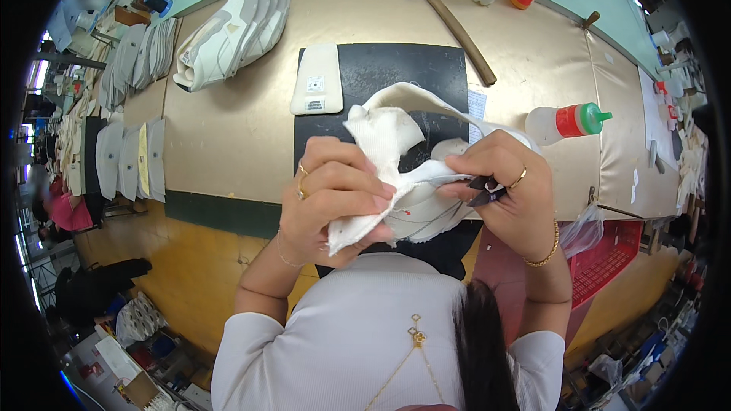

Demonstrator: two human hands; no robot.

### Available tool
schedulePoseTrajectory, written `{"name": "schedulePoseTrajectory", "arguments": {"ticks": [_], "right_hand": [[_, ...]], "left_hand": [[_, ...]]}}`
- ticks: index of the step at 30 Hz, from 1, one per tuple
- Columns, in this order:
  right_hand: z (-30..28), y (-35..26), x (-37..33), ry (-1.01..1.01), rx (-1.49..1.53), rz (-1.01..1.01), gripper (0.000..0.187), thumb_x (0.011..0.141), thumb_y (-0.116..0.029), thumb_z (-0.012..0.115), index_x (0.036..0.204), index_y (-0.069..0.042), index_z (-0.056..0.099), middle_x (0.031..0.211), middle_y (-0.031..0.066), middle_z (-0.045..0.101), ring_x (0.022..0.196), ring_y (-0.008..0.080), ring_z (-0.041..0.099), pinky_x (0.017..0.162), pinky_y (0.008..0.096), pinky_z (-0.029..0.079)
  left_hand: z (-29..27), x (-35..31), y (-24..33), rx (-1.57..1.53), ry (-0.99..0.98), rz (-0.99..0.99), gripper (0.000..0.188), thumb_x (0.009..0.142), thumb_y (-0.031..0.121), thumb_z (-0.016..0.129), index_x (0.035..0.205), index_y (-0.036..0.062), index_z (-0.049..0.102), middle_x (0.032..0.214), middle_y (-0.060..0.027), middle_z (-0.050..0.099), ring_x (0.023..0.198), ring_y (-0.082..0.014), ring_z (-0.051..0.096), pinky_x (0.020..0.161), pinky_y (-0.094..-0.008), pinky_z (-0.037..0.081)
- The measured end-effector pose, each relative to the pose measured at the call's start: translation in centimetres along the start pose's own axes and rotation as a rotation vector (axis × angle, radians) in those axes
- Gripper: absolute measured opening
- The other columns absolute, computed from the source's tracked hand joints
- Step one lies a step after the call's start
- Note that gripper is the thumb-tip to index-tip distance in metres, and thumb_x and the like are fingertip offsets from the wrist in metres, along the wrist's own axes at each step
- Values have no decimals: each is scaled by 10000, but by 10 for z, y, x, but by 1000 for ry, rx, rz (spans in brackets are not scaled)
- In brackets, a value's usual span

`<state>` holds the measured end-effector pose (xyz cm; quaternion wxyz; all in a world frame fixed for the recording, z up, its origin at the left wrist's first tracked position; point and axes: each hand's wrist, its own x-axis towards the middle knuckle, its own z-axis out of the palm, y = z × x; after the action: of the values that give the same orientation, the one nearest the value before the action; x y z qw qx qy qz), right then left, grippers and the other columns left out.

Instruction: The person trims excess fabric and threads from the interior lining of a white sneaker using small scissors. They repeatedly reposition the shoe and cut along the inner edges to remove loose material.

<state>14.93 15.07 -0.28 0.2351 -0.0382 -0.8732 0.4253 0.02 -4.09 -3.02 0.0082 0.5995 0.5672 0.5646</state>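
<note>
Evidently, over the tabletop's [228,144] near edge, the left hand [327,198] clutched a white shoe upper [428,211] while the right hand [514,183] pinched its rim, black snips [485,198] tucked in that grasp. The step looked like trimming; any cut would have called for a taut rim. Beyond lay a black mat [381,68], then, toward the far edge, a hammer [460,36].
</note>
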Motion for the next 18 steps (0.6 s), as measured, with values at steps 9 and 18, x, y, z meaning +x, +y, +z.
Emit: {"name": "schedulePoseTrajectory", "arguments": {"ticks": [9,18], "right_hand": [[16,27,-25,-87,-118,-71,318,653,13,770,950,-89,719,862,40,633,759,221,615,616,321,496],[43,33,-46,-121,-374,-344,296,708,-112,731,995,-140,666,897,-13,614,755,163,580,535,271,466]], "left_hand": [[-9,-13,-8,-71,-33,-338,517,875,578,642,996,75,638,931,-96,599,884,-225,540,836,-384,414],[5,-10,-11,160,-591,-1031,553,970,446,586,687,-24,656,505,-115,581,478,-270,601,536,-345,496]]}}
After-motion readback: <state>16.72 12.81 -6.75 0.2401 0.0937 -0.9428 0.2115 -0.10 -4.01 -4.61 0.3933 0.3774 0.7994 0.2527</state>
